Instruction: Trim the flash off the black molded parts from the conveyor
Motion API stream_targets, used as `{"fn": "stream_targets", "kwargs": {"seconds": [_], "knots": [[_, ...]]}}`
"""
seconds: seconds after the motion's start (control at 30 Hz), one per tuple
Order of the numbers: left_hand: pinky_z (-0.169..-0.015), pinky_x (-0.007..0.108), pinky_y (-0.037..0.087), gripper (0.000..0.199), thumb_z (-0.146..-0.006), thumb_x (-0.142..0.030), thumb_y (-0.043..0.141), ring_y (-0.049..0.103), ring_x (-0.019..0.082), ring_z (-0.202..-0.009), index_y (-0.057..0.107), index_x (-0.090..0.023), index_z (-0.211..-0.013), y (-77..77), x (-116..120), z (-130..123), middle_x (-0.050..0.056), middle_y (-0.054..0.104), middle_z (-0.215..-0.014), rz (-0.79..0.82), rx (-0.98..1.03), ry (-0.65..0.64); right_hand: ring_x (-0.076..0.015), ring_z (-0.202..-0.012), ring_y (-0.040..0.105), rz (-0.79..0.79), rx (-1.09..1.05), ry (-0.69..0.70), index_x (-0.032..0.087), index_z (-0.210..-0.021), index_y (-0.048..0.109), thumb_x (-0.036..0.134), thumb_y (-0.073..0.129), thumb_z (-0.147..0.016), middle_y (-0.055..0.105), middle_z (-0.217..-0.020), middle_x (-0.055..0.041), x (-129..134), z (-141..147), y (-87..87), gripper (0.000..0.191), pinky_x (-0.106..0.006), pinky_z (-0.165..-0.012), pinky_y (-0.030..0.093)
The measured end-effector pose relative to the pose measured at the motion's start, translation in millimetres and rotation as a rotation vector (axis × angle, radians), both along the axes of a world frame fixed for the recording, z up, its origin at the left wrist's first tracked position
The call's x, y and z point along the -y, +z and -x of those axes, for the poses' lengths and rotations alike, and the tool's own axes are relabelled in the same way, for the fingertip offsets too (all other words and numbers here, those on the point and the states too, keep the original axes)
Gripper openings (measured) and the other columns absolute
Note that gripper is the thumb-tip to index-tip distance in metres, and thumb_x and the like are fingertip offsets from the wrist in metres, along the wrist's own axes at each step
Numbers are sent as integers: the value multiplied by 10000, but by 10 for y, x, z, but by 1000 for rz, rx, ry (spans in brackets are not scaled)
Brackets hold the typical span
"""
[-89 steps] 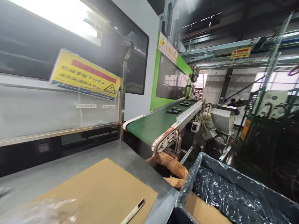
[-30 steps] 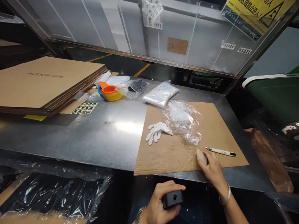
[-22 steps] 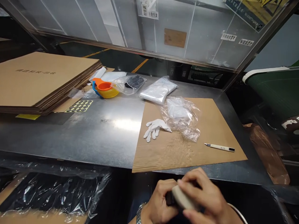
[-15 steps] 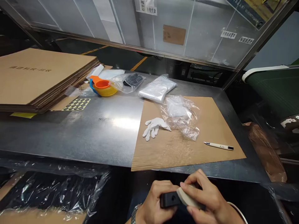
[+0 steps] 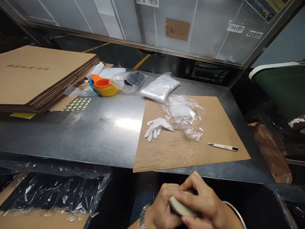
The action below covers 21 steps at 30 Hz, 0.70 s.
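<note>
At the bottom of the view, in front of the table edge, my left hand (image 5: 163,203) is closed round a black part that is now almost wholly hidden by my fingers. My right hand (image 5: 202,202) grips a beige pad (image 5: 182,208) with a rounded edge and presses it against the black part. The two hands touch each other. Beyond them a brown cardboard sheet (image 5: 162,160) lies on the metal table (image 5: 105,136). On the sheet are a white glove (image 5: 157,126), a crumpled clear plastic bag (image 5: 182,111) and a white-handled craft knife (image 5: 224,146).
A tall stack of cardboard (image 5: 47,76) covers the left of the table. Beside it are a sticker sheet (image 5: 77,104), orange and yellow tape rings (image 5: 105,87) and plastic bags (image 5: 160,87). Plastic-wrapped black goods (image 5: 54,194) sit low at left. A green conveyor (image 5: 281,86) stands at right.
The beige pad and my right hand have shifted left over the black part, which my fingers now cover. The camera view has tilted slightly downward.
</note>
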<state>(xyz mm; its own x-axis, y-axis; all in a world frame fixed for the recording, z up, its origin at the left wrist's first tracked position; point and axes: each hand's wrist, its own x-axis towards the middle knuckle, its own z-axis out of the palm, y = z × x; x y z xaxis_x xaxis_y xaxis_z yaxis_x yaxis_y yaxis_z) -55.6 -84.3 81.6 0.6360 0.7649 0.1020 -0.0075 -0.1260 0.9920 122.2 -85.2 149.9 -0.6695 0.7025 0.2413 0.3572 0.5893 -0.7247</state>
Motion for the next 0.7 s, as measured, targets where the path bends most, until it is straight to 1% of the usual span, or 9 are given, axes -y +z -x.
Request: {"fn": "stream_targets", "kwargs": {"seconds": [0.1,0.17,0.27,0.37,0.43,0.53,0.6,0.63,0.7], "knots": [[-527,281,284,109,-626,-188,552,400,135,-527,454,-191,-578,19,-7,16,-5,414,-536,55,-40,23,-174,-816,490,39,-26,-59,196,-1271,503,284,471,-885,501,-904,-78,3,-39,-25,397,-311,-679,474],[-523,287,269,188,-636,-202,550,378,130,-514,390,-197,-539,18,-11,4,-14,375,-521,2,-54,-11,-178,-815,482,6,-28,-57,191,-1288,486,312,457,-900,498,-902,-82,9,-33,-28,408,-316,-679,473],[-533,303,258,337,-685,-282,527,331,126,-515,244,-200,-522,-3,-13,-37,-16,329,-525,-113,-56,-59,-192,-814,468,-26,27,27,153,-1229,543,376,427,-910,492,-880,-95,8,4,5,406,-342,-693,474],[-503,284,245,254,-621,-210,532,338,116,-499,293,-198,-534,-27,-12,-56,-20,342,-520,-28,-83,8,-187,-819,478,25,45,-13,144,-1198,567,325,438,-906,482,-875,-93,11,-8,34,367,-324,-688,480],[-472,273,214,254,-556,-167,542,313,99,-467,293,-197,-518,-24,-14,-64,-34,309,-488,26,-80,52,-182,-808,480,6,24,-61,143,-1219,551,293,460,-895,482,-873,-90,20,-30,37,368,-320,-680,479],[-471,270,220,312,-584,-218,568,293,90,-461,274,-191,-485,14,-20,-86,-35,299,-487,46,20,-9,-191,-794,469,-50,12,-41,147,-1261,523,321,482,-887,488,-871,-94,26,-26,30,414,-346,-672,479],[-491,263,264,247,-636,-285,600,335,101,-490,409,-181,-520,37,-16,-97,-24,366,-526,148,116,-27,-193,-804,478,-25,-37,-66,179,-1288,502,326,486,-883,492,-894,-91,24,-3,7,431,-357,-681,485],[-514,263,298,195,-659,-324,617,377,115,-520,509,-172,-602,40,-9,-100,-13,423,-566,225,168,-12,-191,-818,490,9,-86,-106,202,-1300,489,326,485,-882,491,-913,-87,23,10,-19,436,-353,-689,489],[-609,287,379,329,-692,-431,638,482,167,-642,622,-159,-877,17,16,-111,33,553,-712,392,288,55,-183,-842,517,86,-219,-231,247,-1313,470,331,486,-883,490,-940,-72,31,43,-111,439,-341,-710,497]]}}
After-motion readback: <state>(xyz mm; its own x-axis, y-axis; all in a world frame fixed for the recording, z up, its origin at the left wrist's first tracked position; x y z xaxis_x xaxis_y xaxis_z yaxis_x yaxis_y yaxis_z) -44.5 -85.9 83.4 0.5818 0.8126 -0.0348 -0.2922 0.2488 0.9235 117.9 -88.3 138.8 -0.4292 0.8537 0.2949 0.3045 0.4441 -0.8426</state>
